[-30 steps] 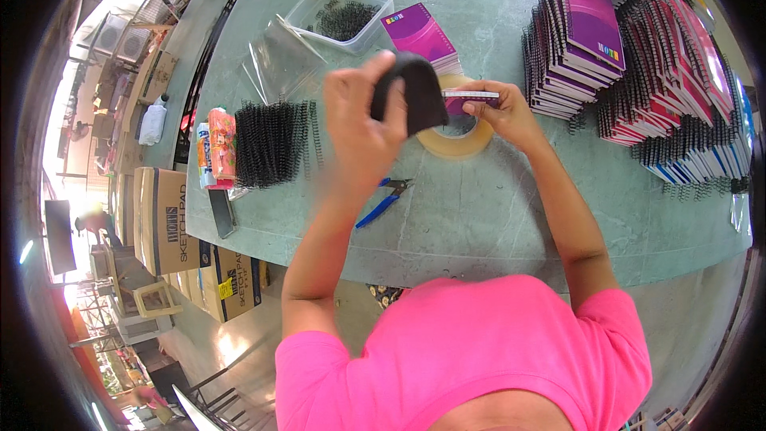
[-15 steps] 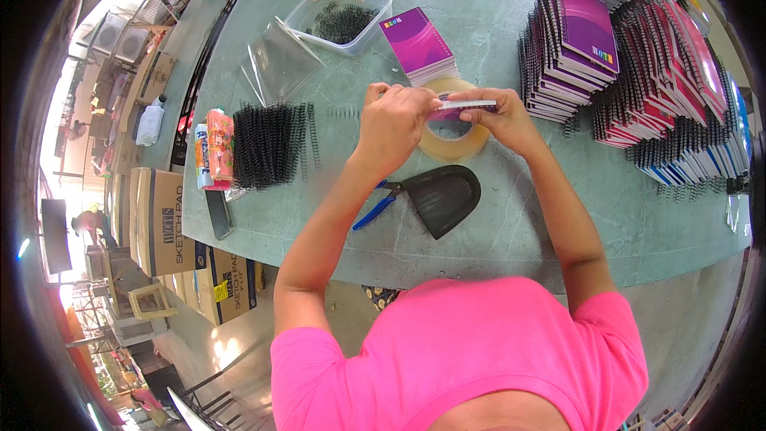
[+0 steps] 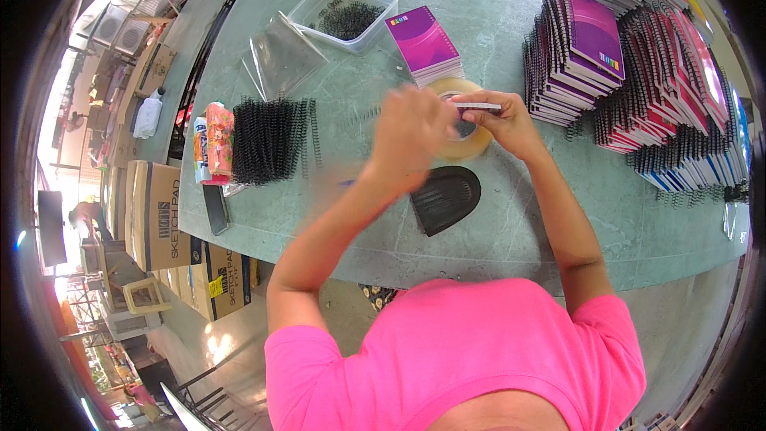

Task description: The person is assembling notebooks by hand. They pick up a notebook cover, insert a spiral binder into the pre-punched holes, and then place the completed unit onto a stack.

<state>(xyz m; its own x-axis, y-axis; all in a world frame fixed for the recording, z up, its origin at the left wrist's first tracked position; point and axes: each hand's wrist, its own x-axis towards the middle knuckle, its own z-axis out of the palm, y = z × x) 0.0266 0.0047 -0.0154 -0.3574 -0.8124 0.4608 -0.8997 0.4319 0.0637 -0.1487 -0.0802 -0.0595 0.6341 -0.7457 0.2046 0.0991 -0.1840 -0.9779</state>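
Pinched edge-on between the thumb and fingers of my right hand [image 3: 511,124] is a thin notebook [image 3: 479,106] with white pages. My left hand [image 3: 411,132] is smeared by motion just left of it, so its fingers cannot be read. Beneath both hands lies a wide roll of clear tape [image 3: 477,146]. Beyond it stands a small stack of purple-covered notebooks [image 3: 423,38]. Nearer to me rests a black rounded pad-like piece [image 3: 447,201]. Blue-handled pliers [image 3: 345,183] beside it are mostly hidden by my left forearm.
Black wire spirals [image 3: 267,142] are bunched at the left, near orange and blue packets [image 3: 214,144] and a phone [image 3: 215,209]. Behind sit a clear plastic sheet [image 3: 283,56] and a tub [image 3: 383,20] of spirals. Stacked spiral-bound notebooks [image 3: 594,40] fill the right side.
My left hand has come off the notebook's end, moving slightly toward me and blurring, its forearm now over the pliers. My right hand keeps the notebook in nearly the same place.
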